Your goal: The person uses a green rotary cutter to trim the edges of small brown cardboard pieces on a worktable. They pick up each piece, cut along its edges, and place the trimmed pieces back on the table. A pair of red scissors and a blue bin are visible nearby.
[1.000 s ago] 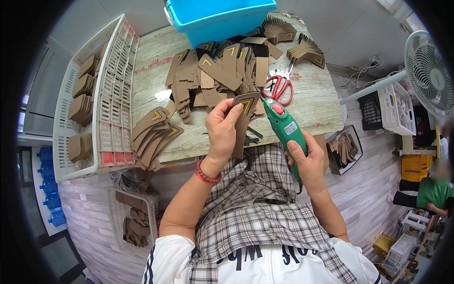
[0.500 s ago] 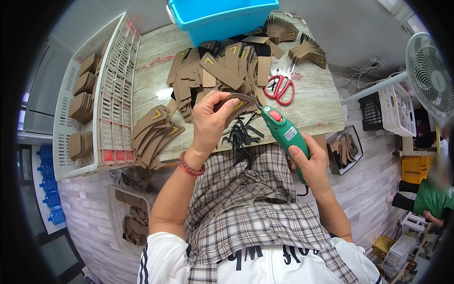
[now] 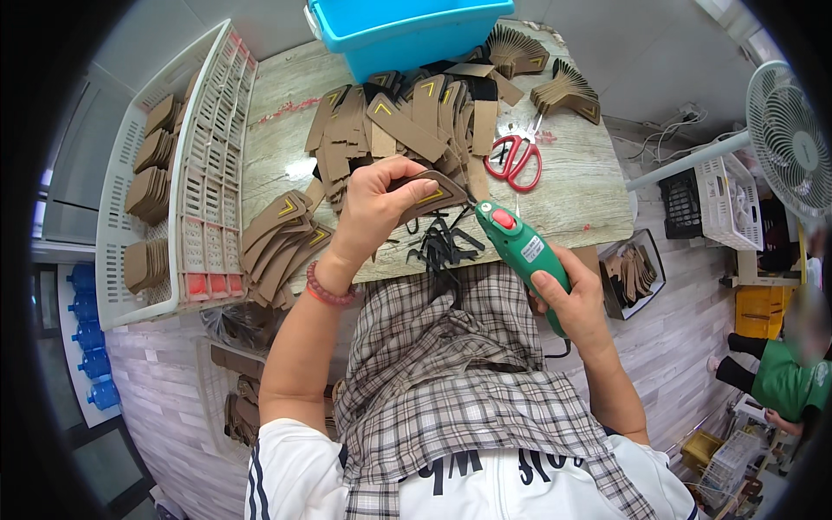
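My left hand (image 3: pixel 381 199) pinches a brown shaped fabric piece (image 3: pixel 446 192) with a yellow V-shaped mark, held just above the near table edge. Wrapped round the body of a green handheld electric cutter (image 3: pixel 525 247) with a red button is my right hand (image 3: pixel 570 295). The cutter's narrow tip points at the right end of the brown piece; whether they touch is too small to tell. Thin black offcuts (image 3: pixel 446 243) lie heaped below the piece, some hanging over the edge onto my checked apron (image 3: pixel 485 407).
Stacks of similar brown pieces (image 3: pixel 403 126) cover the table (image 3: pixel 581 195), with red-handled scissors (image 3: pixel 518 165) to their right. A blue bin (image 3: pixel 407 30) stands behind. A white crate (image 3: pixel 208 173) is at left, a fan (image 3: pixel 789 139) at right. A seated person in green (image 3: pixel 793 368) is farther right.
My left hand has shifted slightly left and away from me, and the brown piece has turned a little. The cutter has moved slightly left and down.
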A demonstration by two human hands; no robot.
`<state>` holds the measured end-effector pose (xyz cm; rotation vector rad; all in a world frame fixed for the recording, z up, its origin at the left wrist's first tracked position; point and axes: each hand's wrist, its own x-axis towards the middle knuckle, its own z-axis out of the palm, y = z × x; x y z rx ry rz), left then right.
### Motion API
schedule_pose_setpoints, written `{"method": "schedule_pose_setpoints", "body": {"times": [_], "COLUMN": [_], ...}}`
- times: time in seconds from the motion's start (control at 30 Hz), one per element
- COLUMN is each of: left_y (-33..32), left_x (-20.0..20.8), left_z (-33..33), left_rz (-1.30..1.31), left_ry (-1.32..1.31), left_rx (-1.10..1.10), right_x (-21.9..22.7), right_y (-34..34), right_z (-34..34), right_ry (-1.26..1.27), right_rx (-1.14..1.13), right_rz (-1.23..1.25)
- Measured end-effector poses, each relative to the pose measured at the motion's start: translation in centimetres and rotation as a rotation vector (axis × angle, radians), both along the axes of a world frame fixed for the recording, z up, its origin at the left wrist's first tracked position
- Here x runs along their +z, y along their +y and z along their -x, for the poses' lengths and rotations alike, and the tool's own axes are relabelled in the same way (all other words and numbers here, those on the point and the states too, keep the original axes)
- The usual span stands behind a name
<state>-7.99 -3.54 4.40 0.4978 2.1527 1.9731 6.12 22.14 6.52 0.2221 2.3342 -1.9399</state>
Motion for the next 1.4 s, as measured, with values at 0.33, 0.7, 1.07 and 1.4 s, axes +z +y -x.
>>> {"method": "schedule_pose_setpoints", "body": {"times": [0.33,0.7,1.07,1.4], "left_y": [-0.5,-3.0,-11.3,-4.3], "left_x": [1.1,1.2,3.0,2.1], "left_z": [0.5,-1.2,-1.3,-1.8], "left_rz": [0.055,0.191,0.23,0.237], "left_ry": [-0.027,-0.021,-0.051,0.083], "left_rx": [-0.111,-0.079,0.176,0.004], "right_x": [0.1,-0.7,-0.9,0.1], "right_y": [0.1,-1.7,-2.7,-2.8], "right_z": [0.0,0.8,0.4,0.3], "right_ry": [-0.043,-0.042,-0.115,-0.035], "right_rx": [0.061,0.08,0.108,0.116], "right_rz": [0.026,0.077,0.04,-0.023]}}
